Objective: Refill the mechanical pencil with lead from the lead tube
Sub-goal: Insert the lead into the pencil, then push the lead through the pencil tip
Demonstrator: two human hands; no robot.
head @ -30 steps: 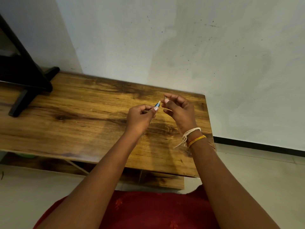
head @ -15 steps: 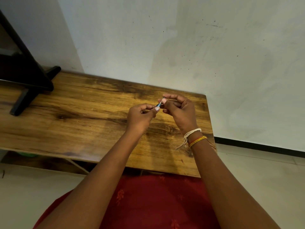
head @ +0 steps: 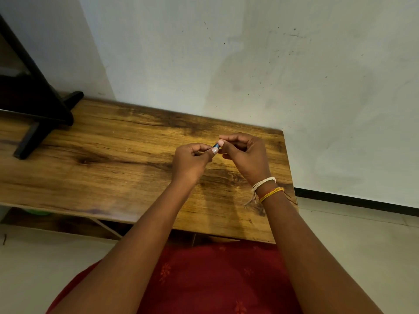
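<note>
Over the wooden table point(head: 108, 168) my left hand point(head: 190, 164) is closed around a thin mechanical pencil point(head: 216, 145). Only its short blue end sticks out past my thumb and forefinger; the rest is hidden in the fist. My right hand point(head: 247, 157) faces it from the right, with thumb and forefinger pinched together right on that blue end. Anything small inside that pinch is hidden. No lead tube shows in the head view.
A black stand point(head: 34, 109) sits on the table's far left. A pale wall runs behind the table, whose right edge point(head: 289, 177) lies just past my right wrist. White and yellow threads point(head: 267, 189) circle that wrist. A lower shelf holds something green point(head: 38, 211).
My right hand has come left from a small gap, and its pinch now touches the blue end. The left hand has stayed nearly still. Less of the blue end shows.
</note>
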